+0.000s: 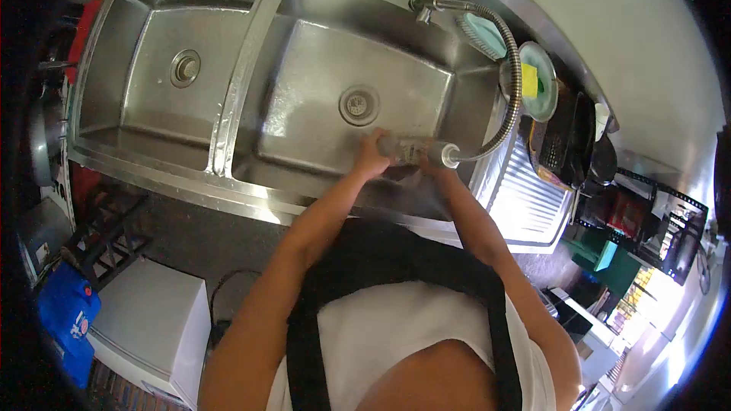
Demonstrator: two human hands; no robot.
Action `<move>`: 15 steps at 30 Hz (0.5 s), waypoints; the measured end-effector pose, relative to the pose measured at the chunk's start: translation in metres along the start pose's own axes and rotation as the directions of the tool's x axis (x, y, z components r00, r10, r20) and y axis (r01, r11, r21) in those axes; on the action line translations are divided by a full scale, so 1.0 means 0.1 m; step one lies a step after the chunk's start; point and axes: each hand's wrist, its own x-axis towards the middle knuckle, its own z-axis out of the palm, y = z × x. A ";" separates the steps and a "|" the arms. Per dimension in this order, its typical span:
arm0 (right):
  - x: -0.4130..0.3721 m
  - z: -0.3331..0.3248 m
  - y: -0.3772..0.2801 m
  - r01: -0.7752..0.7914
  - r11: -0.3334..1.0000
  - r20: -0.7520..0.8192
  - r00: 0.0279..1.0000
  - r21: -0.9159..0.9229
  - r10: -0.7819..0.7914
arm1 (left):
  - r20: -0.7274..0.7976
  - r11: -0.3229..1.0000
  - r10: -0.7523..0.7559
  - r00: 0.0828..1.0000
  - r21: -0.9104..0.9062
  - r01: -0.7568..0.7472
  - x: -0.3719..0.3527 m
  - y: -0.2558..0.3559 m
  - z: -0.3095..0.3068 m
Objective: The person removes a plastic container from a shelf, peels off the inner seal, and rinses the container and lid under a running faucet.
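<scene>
Over the front of the right-hand sink basin (320, 118), my left hand (372, 154) is closed around the left end of a see-through cylinder (410, 152). It looks like a clear bottle or jar lying sideways, with faint markings on its side. At its right end sits the pale round spray head (448, 155) of the flexible metal hose (512, 87). My right hand (437, 170) is closed just below the spray head, its fingers partly hidden behind it. I cannot tell exactly how they grip it. Blurry spray shows beneath the hands.
A drain (359, 105) lies behind my hands, and a divider (242, 80) separates the left basin (190, 27). Right of the sink are a ribbed drainboard (525, 198), a plate (542, 99) with a yellow sponge (529, 81), and dark crates (567, 144).
</scene>
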 end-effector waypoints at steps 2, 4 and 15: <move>0.05 0.18 0.17 0.079 0.962 0.003 0.997 -0.260 -0.081 | 0.051 0.989 0.008 0.999 -0.146 0.000 -0.01 0.03 -0.02; 0.01 0.37 -0.08 0.252 0.924 -0.498 0.863 0.287 -0.081 | 0.059 0.992 -0.014 0.998 -0.122 0.021 -0.03 0.11 -0.02; -0.19 0.07 -0.59 0.309 0.928 -0.580 0.725 -0.209 -0.372 | 0.068 1.000 -0.006 0.998 -0.023 0.008 0.03 -0.13 0.03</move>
